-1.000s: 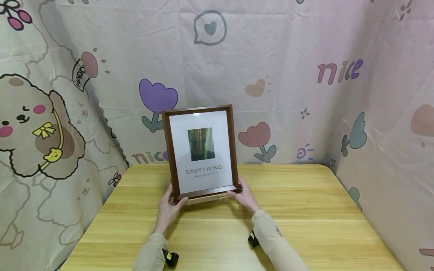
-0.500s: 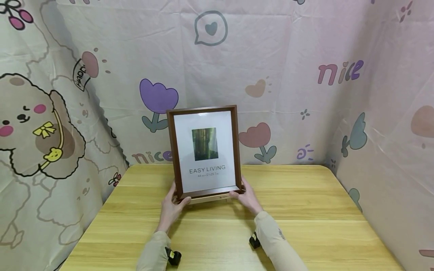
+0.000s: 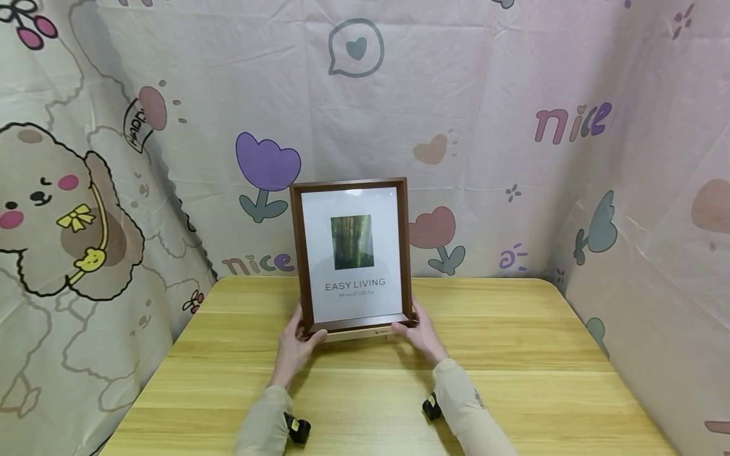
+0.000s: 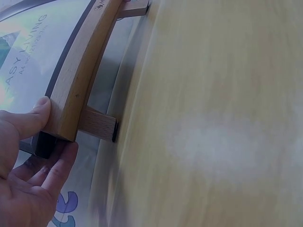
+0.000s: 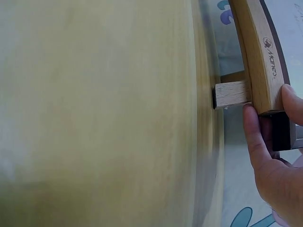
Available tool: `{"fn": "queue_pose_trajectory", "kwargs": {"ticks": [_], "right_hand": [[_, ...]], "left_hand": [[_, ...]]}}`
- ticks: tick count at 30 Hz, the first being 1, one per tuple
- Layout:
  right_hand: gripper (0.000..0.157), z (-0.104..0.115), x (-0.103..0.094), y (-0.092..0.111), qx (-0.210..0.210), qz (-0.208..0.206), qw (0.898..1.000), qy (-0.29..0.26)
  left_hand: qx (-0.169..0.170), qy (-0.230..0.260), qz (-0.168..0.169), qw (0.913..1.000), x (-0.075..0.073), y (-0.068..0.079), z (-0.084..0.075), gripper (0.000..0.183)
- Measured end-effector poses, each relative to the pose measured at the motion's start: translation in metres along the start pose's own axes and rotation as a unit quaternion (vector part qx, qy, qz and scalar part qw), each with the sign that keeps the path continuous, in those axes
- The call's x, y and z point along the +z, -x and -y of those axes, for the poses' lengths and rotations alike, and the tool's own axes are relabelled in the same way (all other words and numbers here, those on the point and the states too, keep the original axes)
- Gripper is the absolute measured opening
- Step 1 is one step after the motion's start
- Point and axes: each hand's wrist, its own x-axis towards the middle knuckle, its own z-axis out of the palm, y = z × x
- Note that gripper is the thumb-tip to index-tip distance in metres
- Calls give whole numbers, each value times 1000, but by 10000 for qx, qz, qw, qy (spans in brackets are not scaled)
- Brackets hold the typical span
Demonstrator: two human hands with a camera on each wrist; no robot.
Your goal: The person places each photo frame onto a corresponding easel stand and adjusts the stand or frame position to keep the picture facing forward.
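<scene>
A brown picture frame (image 3: 352,304) with a white "EASY LIVING" sheet stands on the ledge of a light wooden easel (image 3: 358,334), leaning slightly back. My left hand (image 3: 293,349) grips the ledge's left end, thumb on its front and fingers beneath, as the left wrist view shows. At the opposite end my right hand (image 3: 424,337) holds on likewise, thumb in front and fingers curled below beside the frame's corner. One easel foot (image 4: 98,124) appears close over the tabletop in the left wrist view; another foot (image 5: 231,93) shows in the right wrist view. The easel's back is hidden behind the frame.
The pale wooden table (image 3: 502,354) reaches back to a printed cloth backdrop (image 3: 485,76), which also hangs at both sides. Small black cameras sit at the left wrist (image 3: 298,429) and right wrist (image 3: 431,407).
Both hands have shifted the easel and frame to the right across the table. The frame now stands a bit more upright, less tilted sideways. The grip has stayed the same.
</scene>
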Motion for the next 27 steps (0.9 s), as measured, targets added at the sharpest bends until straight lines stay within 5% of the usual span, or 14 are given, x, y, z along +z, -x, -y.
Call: {"fn": "queue_pose_trajectory", "kwargs": {"ticks": [27], "right_hand": [[94, -4, -15, 6, 28, -118, 9999, -70]], "left_hand": [[25, 133, 125, 9998, 16, -4, -6, 94]]}}
